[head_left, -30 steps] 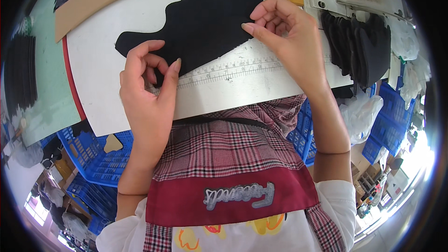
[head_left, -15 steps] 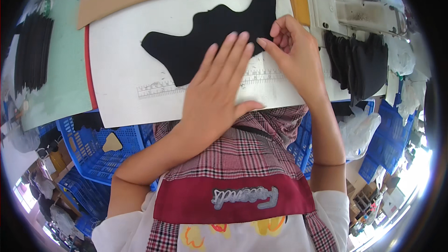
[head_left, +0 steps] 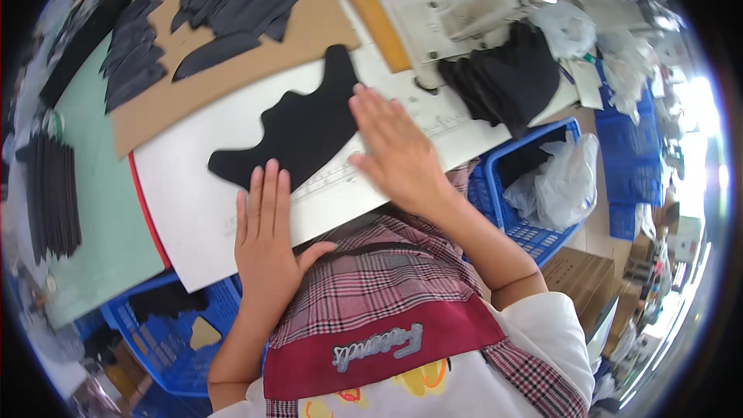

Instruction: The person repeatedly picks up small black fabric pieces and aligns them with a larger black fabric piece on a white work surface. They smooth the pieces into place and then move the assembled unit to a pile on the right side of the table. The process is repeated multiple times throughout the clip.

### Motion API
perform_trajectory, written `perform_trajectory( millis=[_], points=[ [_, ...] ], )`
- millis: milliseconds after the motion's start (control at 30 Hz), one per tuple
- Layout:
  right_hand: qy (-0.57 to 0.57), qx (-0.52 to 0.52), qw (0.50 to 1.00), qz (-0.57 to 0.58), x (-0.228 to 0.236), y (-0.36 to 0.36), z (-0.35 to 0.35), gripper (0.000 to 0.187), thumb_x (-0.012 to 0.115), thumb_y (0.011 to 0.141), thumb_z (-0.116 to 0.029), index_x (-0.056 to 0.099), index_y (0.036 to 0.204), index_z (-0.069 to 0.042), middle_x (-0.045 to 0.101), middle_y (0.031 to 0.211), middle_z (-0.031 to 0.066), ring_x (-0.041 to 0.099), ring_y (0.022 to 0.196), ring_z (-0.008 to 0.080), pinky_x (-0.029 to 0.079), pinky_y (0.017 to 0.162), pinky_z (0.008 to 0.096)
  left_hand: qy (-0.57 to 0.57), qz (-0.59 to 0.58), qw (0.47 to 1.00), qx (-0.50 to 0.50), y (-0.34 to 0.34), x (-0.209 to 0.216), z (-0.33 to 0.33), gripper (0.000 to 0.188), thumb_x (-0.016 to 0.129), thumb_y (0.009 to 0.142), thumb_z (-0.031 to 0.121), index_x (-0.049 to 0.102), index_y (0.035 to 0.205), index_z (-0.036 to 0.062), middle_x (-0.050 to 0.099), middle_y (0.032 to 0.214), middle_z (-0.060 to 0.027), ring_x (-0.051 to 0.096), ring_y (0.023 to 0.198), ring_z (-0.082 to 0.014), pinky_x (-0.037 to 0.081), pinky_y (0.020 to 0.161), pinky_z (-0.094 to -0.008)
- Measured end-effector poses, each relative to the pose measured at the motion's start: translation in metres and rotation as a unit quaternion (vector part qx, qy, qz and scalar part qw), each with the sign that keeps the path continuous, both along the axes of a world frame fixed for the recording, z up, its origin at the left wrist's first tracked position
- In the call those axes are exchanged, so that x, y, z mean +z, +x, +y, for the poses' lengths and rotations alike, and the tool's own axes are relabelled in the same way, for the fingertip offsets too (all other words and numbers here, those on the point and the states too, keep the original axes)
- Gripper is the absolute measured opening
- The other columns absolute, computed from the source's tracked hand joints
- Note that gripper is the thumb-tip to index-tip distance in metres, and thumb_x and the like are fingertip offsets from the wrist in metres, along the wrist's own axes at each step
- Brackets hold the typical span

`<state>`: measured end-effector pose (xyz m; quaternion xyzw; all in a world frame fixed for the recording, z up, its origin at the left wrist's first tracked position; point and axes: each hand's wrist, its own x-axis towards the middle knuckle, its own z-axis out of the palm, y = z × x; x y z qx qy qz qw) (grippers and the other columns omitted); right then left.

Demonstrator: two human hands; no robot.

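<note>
Black fabric piece (head_left: 298,128) with a wavy outline lies flat on the white board (head_left: 193,201) on the desk, its narrow end pointing toward the far edge, where it touches the brown cardboard sheet (head_left: 309,23).

Containers first: a blue crate (head_left: 534,209) below the desk's near edge on your right holds a clear plastic bag (head_left: 561,182) and something dark; another blue crate (head_left: 166,325) on your left holds dark scraps and a tan cut-out. The cardboard sheet carries a loose stack of black strips (head_left: 232,4).

Half a second ago your left hand was spread across the board's middle, just below the fabric, and your right hand pinched at the fabric's right edge — now both have moved. Your left hand (head_left: 267,244) lies flat at the board's near edge, fingers (head_left: 263,193) straight and together, holding nothing, the tips resting on the clear ruler (head_left: 340,178) just short of the fabric's lower edge. Your right hand (head_left: 395,151) lies open and flat too, gripping nothing — its fingers press on the board and ruler beside the fabric's right edge, touching or nearly so.
</note>
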<state>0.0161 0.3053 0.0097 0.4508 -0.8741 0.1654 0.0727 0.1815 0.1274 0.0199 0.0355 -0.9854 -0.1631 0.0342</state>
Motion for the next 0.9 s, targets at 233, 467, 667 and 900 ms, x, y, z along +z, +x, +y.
perform_trajectory(
  millis=[233,467,667,900],
  points=[
    [-0.185,-0.121,0.972,0.084,0.056,-0.028,0.082,0.045,0.071,0.085,-0.019,0.059,0.124,0.002,0.055,0.135,0.0198,0.055,0.123,0.0359,0.046,0.101,0.0405,0.007,0.073,0.997,-0.013,-0.055,0.008,0.021,0.104,0.073,0.071,0.054,0.032,0.145,-0.0063,0.027,0.156,-0.0225,0.024,0.145,-0.0408,0.017,0.118,-0.0536],
    [-0.187,-0.257,0.948,0.015,0.058,-0.064,0.130,0.031,0.079,0.079,-0.019,0.072,0.102,0.000,0.069,0.116,0.0139,0.067,0.104,0.0307,0.051,0.092,0.0367,-0.016,0.085,0.979,-0.187,-0.005,-0.004,0.031,0.051,0.065,0.083,0.014,0.054,0.131,-0.0015,0.055,0.137,-0.0170,0.052,0.128,-0.0335,0.042,0.105,-0.0464],
    [-0.048,-0.203,0.976,0.060,0.067,-0.062,0.150,0.028,0.067,0.089,-0.007,0.065,0.114,0.005,0.065,0.123,0.0169,0.065,0.109,0.0337,0.049,0.095,0.0389,-0.083,0.123,0.961,0.233,0.000,0.098,-0.072,0.030,0.051,0.094,0.005,0.065,0.120,0.0056,0.070,0.109,-0.0162,0.068,0.098,-0.0295,0.052,0.087,-0.0372],
    [-0.025,-0.199,0.979,0.034,0.055,-0.074,0.146,0.030,0.055,0.094,-0.002,0.060,0.123,0.006,0.063,0.125,0.0200,0.062,0.114,0.0368,0.048,0.096,0.0417,-0.332,0.234,0.810,0.424,0.094,0.125,-0.354,0.029,0.053,0.098,0.027,0.065,0.119,0.0108,0.069,0.107,-0.0155,0.065,0.097,-0.0360,0.051,0.082,-0.0412]
  ],
)
